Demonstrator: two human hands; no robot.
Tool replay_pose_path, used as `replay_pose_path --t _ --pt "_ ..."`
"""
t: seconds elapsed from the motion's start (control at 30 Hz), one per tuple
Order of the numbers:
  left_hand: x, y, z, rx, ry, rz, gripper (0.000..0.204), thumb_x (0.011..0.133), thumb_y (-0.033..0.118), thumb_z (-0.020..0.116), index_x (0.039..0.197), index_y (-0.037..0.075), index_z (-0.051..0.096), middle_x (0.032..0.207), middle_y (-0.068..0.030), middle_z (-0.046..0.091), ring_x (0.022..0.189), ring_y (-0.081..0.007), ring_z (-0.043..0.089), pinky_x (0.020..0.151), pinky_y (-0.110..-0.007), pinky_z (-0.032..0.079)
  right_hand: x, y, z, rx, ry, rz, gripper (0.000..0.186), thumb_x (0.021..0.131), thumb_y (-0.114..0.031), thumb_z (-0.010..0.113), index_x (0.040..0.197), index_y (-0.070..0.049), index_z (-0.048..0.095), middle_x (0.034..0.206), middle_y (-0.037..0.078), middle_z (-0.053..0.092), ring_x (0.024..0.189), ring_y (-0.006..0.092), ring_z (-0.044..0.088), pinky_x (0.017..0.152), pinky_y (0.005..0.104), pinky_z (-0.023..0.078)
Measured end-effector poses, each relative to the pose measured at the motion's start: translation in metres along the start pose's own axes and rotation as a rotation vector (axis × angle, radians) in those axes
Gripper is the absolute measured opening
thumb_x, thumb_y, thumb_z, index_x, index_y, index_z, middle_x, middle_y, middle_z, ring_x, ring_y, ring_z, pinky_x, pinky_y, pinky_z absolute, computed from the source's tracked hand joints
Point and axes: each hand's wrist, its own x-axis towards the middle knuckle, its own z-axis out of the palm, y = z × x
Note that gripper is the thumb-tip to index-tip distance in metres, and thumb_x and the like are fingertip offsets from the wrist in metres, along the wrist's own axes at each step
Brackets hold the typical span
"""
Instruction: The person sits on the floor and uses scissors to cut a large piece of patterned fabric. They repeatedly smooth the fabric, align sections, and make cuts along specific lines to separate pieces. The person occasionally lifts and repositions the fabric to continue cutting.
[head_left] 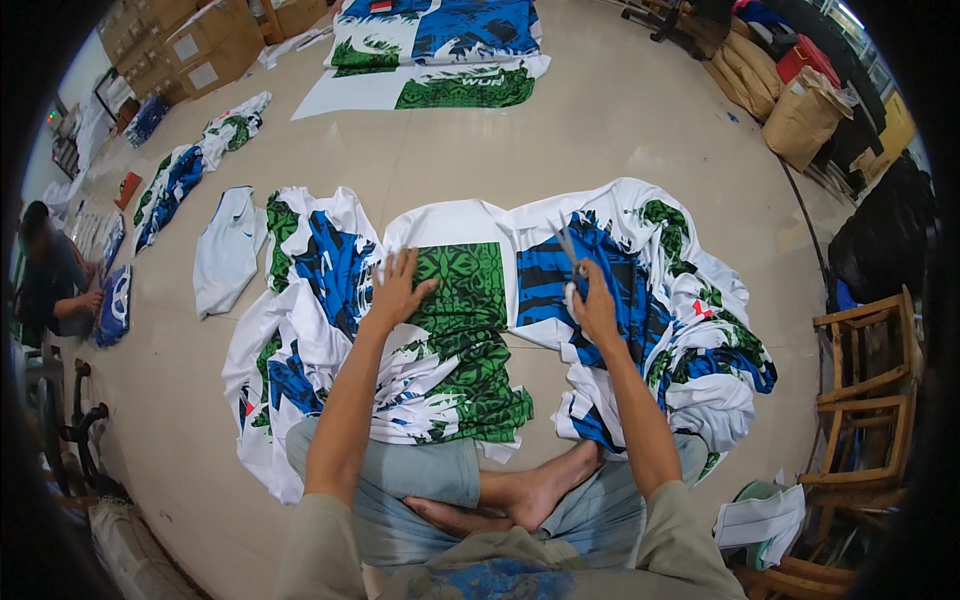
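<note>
In front of my crossed legs lies printed fabric in white, green and blue. My left hand (398, 287) rests with its fingers spread on the left edge of a green patterned panel (465, 285). My right hand (594, 303) is closed round a pair of scissors (570, 246), whose blades point away from me over a blue and black panel (545, 280). Bunched fabric (715, 350) is heaped to the right of that hand. Another crumpled heap (290, 345) sits left of my left forearm.
Beyond, more printed sheets (430, 90) lie on the tiled floor. A pale folded cloth (230, 250) is at the left. Cardboard boxes (205, 50) stand far left, and another person (60, 270) sits below them. Wooden stools (865, 390) and brown sacks (800, 120) line the right.
</note>
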Motion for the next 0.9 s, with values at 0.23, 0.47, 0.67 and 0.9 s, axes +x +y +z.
replay_pose_path --t 0.23,0.47,0.67,0.9 --pt "0.007 -0.051 0.032 0.037 0.098 -0.383 0.093 0.092 0.071 0.035 0.155 0.007 0.015 0.162 -0.0144 0.010 0.149 -0.0372 0.003 0.111 -0.068 0.004 0.015 0.070 -0.007 -0.228 0.166 0.132 0.050 0.083 -0.005 0.062 0.130 0.002 0.046 0.129 0.023 0.051 0.117 0.0410 0.053 0.100 0.0440 0.042" --pt "-0.013 0.020 0.047 -0.039 0.349 0.046 0.089 0.092 0.065 0.043 0.151 0.001 0.025 0.159 -0.0199 0.017 0.148 -0.0386 0.010 0.113 -0.065 0.004 -0.038 -0.023 0.003 0.071 0.080 0.089 0.053 0.083 -0.002 0.062 0.133 0.001 0.045 0.130 0.023 0.051 0.122 0.0400 0.050 0.104 0.0424 0.039" --pt "-0.089 0.074 0.069 0.022 0.143 -0.075 0.100 0.086 0.072 0.047 0.153 0.001 0.022 0.161 -0.0188 0.012 0.149 -0.0371 0.002 0.112 -0.066 0.002 -0.109 -0.034 0.008 -0.093 0.013 0.115 0.060 0.078 -0.001 0.061 0.136 0.003 0.043 0.138 0.024 0.047 0.130 0.0403 0.042 0.111 0.0438 0.032" --pt "-0.153 0.068 0.050 -0.124 0.050 -0.213 0.106 0.086 0.070 0.052 0.153 -0.002 0.013 0.161 -0.0227 0.006 0.148 -0.0408 0.001 0.112 -0.067 0.004 -0.133 -0.068 -0.030 0.101 0.001 0.219 0.050 0.085 -0.007 0.064 0.131 0.004 0.047 0.128 0.023 0.054 0.117 0.0367 0.056 0.101 0.0399 0.042"
